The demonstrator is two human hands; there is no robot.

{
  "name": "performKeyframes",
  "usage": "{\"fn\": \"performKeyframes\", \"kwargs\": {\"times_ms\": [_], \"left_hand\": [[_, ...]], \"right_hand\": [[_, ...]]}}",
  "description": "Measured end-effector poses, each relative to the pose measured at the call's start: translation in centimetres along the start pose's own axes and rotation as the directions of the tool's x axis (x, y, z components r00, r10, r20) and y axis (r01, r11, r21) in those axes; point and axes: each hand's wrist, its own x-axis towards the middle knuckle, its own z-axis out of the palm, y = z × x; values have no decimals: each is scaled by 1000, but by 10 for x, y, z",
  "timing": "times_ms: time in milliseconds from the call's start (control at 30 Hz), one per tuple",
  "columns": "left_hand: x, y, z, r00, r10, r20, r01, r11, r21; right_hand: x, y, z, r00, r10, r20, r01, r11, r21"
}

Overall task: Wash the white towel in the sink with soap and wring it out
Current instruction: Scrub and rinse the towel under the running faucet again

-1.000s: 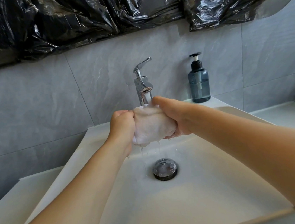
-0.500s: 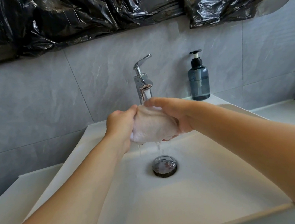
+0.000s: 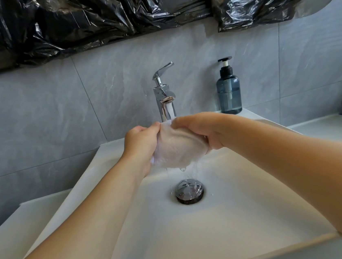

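Grey tiles [image 3: 37,123] back faucet [image 3: 163,96], soap bottle [image 3: 228,93].

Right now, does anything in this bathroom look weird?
Yes. Crumpled black plastic sheeting is stretched along the wall above the faucet, an unusual covering there. Otherwise nothing is spilled or broken.

White towel [image 3: 177,148], white sink [image 3: 229,218], chrome faucet [image 3: 164,97], blue-grey soap bottle [image 3: 228,93].

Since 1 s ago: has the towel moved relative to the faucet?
Cannot tell: white towel, gripped by left hand and right hand, sits just under the faucet spout as before.
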Motion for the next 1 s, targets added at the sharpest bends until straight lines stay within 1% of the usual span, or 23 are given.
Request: {"fn": "performKeyframes", "kwargs": {"times_ms": [167, 267, 367, 467, 633, 700, 800, 1000], "left_hand": [[-3, 2, -1, 1000, 5, 21, -5, 999, 37], [-10, 9, -1, 995, -30, 95, 26, 999, 35], [-14, 9, 1, 989, -15, 146, 5, 998, 68], [-11, 2, 4, 995, -4, 99, -1, 999, 53], [-2, -6, 3, 994, 90, 67, -89, 996, -6], [0, -7, 1, 995, 72, 63, -71, 997, -21], [0, -6, 0, 996, 12, 88, -13, 1000, 14], [-7, 0, 2, 990, -11, 141, -6, 992, 123]], "right_hand": [[4, 0, 0, 999, 11, -36, -10, 1000, 14], [4, 0, -1, 999, 12, -52, -11, 1000, 28], [2, 0, -4, 998, 11, -62, -9, 999, 36], [1, -1, -6, 997, 4, -83, 0, 999, 52], [-1, -3, -10, 996, -17, -89, 25, 996, 83], [-1, -2, -10, 995, -18, -94, 26, 996, 85], [0, -1, -9, 995, -10, -97, 17, 997, 80], [0, 0, -6, 997, -17, -80, 22, 998, 63]]}}
